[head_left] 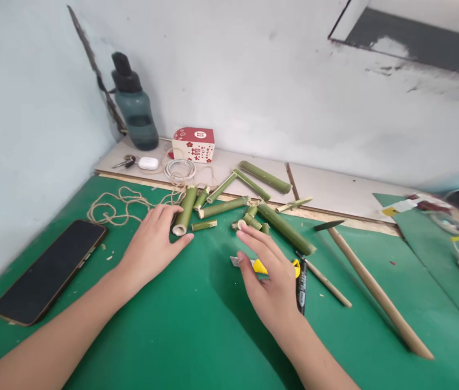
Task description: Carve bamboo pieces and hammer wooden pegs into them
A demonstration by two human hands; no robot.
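Note:
My left hand [152,244] lies flat on the green mat [172,325], fingers stretched out, fingertips touching a short thick green bamboo piece [184,211]. My right hand [270,276] hovers with fingers spread over a yellow utility knife [258,265], its blade end sticking out to the left. Several cut green bamboo pieces [223,207] lie scattered just beyond both hands, among them a long tube [286,228] by my right fingertips. A black marker [301,286] rests right of my right hand.
A phone [48,271] lies at the left, twine [119,208] beyond it. By the wall stand a dark bottle [134,105], a red-white box [194,143], earbuds case [148,163], keys and coiled wire. A long wooden-handled knife [375,292] and thin stick [327,283] lie right.

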